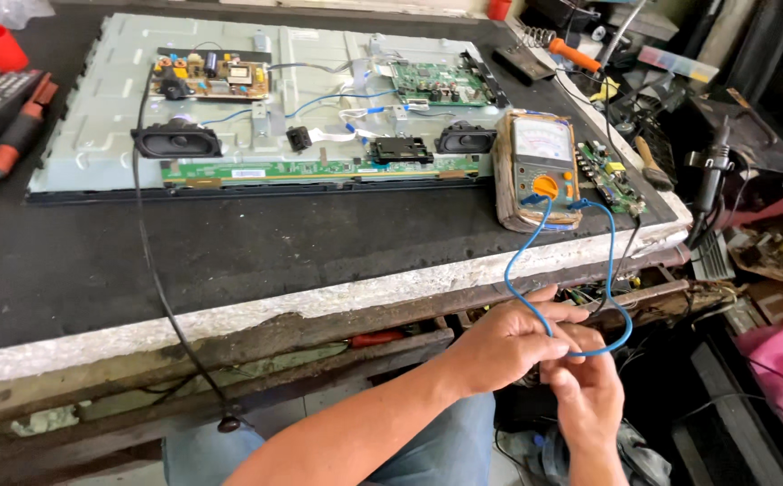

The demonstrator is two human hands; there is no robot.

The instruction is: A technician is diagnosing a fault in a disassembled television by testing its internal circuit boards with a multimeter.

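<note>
Fingers of the left hand and right hand pinch the blue test leads together below the surface edge; the leads run up and away from them to the analog multimeter, just beside the opened television panel.

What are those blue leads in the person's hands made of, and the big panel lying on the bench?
The blue leads look like flexible plastic-sheathed wire: smooth, slightly glossy, bending in loose loops. The panel looks like pressed sheet metal, pale grey and matte, with stamped ribs; likely steel or aluminium.
</note>
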